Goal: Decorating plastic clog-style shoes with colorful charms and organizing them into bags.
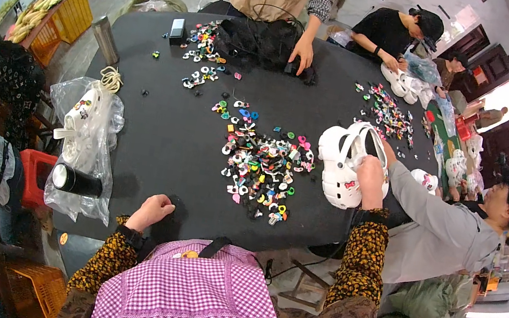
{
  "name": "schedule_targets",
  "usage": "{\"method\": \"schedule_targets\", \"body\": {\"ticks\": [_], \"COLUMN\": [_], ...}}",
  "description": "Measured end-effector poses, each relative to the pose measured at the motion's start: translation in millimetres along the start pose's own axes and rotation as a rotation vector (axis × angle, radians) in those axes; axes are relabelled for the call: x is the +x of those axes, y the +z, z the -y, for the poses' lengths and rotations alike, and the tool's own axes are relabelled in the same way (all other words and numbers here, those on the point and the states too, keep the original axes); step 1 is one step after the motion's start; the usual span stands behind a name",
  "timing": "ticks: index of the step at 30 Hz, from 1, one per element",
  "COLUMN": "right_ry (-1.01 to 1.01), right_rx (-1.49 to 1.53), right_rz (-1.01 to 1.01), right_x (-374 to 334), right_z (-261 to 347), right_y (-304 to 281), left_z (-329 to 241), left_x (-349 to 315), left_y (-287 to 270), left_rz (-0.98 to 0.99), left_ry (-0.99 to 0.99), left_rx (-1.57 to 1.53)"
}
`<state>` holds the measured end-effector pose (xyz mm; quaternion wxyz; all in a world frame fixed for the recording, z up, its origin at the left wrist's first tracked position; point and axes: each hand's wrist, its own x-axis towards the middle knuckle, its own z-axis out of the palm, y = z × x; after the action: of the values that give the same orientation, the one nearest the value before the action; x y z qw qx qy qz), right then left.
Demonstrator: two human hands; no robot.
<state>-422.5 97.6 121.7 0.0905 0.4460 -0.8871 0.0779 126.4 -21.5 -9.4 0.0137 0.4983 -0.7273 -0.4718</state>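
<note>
My right hand is closed on a pair of white clogs at the right edge of the table. Its fingertips are partly hidden by the shoes. A small red bow charm sits on the near clog, by my wrist. My left hand rests on the near edge of the black table, fingers curled in, with nothing visible in it. Between my hands, farther in, a heap of small colourful shoe charms is spread out. Ahead, another person's hand touches a black mesh bundle.
On the left, a clear plastic bag holds a white clog, with a black flask lying on it. A steel tumbler stands behind. More charms lie at the far right. Co-workers surround the table; a grey sleeve reaches in beside my right hand.
</note>
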Motion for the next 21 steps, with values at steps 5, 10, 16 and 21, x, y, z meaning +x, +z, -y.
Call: {"method": "schedule_targets", "body": {"ticks": [5, 10, 16, 21], "right_ry": [0.123, -0.009, 0.198, 0.300], "right_rx": [0.011, 0.083, 0.250, 0.263], "right_rz": [-0.027, -0.127, -0.158, 0.045], "right_x": [5.0, -11.5, -91.2, -194.6], "right_z": [-11.2, -15.9, 6.9, 27.7], "right_y": [15.3, 39.4, 67.8, 81.0], "left_z": [-0.4, -1.0, 3.9, 16.3], "left_x": [1.7, 3.9, 7.7, 14.6], "left_y": [2.3, 3.0, 9.4, 15.2], "left_rz": [-0.029, -0.018, -0.067, -0.053], "left_ry": [0.012, -0.006, 0.062, 0.096], "left_rx": [0.045, 0.057, 0.118, 0.148]}}
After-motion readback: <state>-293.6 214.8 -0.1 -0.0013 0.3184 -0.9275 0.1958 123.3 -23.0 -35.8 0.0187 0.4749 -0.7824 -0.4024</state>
